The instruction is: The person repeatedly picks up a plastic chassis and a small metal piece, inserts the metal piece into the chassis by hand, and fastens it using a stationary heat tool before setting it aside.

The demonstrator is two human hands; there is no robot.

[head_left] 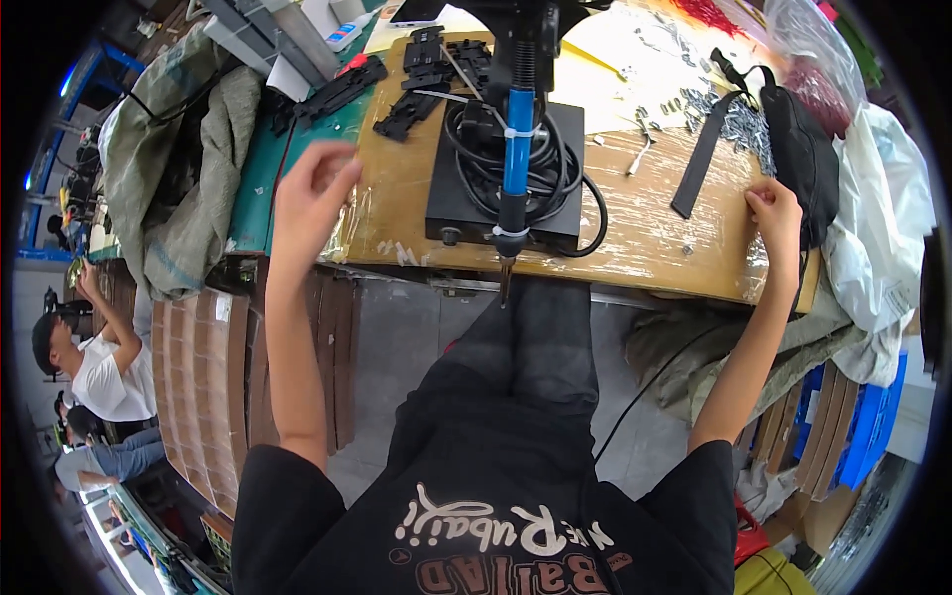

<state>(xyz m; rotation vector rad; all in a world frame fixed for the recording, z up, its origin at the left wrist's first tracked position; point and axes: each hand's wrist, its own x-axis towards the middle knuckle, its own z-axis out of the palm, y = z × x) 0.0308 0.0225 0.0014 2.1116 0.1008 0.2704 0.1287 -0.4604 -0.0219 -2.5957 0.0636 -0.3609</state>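
Observation:
My left hand hovers over the table's near left edge, slightly blurred. Its fingers curl loosely with the thumb apart, and nothing shows in them. By the table's right side my right hand is closed, fingertips pressed together beside a black bag; whatever they hold, if anything, is hidden. Between my hands a soldering iron with a blue grip hangs tip down in front of a black box with a coiled black cable. Several black plastic parts lie beyond my left hand.
Small metal pieces are heaped at the table's far right, near a black strap and a white connector lead. A grey-green sack drapes at the left. Stacked cardboard trays stand below it. Another person sits far left.

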